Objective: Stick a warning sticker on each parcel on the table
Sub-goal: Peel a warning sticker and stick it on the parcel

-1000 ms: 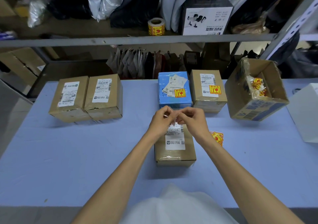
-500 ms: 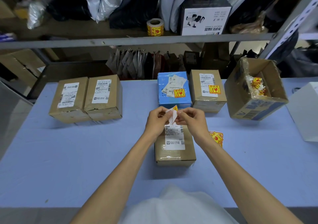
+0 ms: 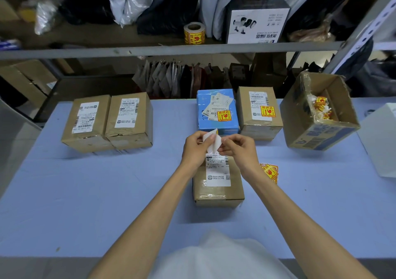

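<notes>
A brown parcel (image 3: 218, 189) with a white label lies in front of me. Above its far end my left hand (image 3: 196, 148) and my right hand (image 3: 240, 150) both pinch one warning sticker (image 3: 212, 140), its white backing curling away between them. Loose yellow stickers (image 3: 270, 171) lie right of the parcel. Further back, a blue parcel (image 3: 217, 109) and a brown parcel (image 3: 258, 112) each carry a yellow sticker. Two brown parcels (image 3: 87, 122) (image 3: 129, 120) at the left show only white labels.
An open cardboard box (image 3: 317, 137) at the right holds sticker scraps. A white box (image 3: 383, 143) stands at the far right edge. On the shelf behind sit a sticker roll (image 3: 194, 33) and a boxed scanner (image 3: 256, 20). Blue cloth covers the table (image 3: 85, 193).
My hands went from pinched together to peeling: the sticker's white backing has come apart and curls wider between my fingers. The parcels have not moved.
</notes>
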The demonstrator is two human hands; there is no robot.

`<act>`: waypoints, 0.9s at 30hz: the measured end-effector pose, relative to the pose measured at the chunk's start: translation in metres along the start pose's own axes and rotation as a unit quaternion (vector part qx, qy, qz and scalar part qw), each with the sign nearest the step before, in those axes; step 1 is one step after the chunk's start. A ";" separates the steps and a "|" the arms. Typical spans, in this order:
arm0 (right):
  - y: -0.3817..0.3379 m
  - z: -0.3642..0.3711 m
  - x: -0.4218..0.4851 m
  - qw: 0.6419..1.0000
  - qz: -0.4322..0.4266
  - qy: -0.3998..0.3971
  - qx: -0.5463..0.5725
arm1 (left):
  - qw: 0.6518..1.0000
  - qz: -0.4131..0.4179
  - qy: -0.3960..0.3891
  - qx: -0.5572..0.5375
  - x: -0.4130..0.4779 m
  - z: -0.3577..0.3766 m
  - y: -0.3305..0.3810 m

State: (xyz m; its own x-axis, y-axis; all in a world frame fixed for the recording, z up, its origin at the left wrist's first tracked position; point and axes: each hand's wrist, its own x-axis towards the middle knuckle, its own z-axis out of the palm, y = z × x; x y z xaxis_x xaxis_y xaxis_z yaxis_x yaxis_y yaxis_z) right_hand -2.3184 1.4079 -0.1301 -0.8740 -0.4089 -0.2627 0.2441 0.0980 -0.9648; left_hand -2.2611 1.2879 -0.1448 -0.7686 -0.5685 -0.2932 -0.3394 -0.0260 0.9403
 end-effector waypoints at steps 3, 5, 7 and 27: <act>0.001 -0.003 0.001 1.000 0.004 0.022 -0.014 | 0.998 -0.022 0.045 0.045 0.001 -0.004 -0.004; 0.003 -0.006 0.003 0.999 0.013 0.046 -0.011 | 0.993 -0.034 0.095 0.069 0.002 -0.007 -0.005; 0.004 -0.007 0.004 0.997 0.025 0.073 -0.008 | 0.989 -0.046 0.129 0.060 0.002 -0.011 -0.004; 0.008 -0.005 0.009 0.994 0.052 0.095 -0.020 | 0.992 -0.006 0.055 0.115 -0.009 -0.011 0.005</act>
State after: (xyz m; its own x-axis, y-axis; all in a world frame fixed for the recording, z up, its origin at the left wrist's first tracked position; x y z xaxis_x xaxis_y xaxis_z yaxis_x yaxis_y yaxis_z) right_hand -2.3265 1.4091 -0.1401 -0.9097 -0.2158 -0.3547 0.3234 0.1676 -0.9313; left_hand -2.2502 1.2841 -0.1355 -0.7041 -0.6564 -0.2708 -0.4727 0.1487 0.8686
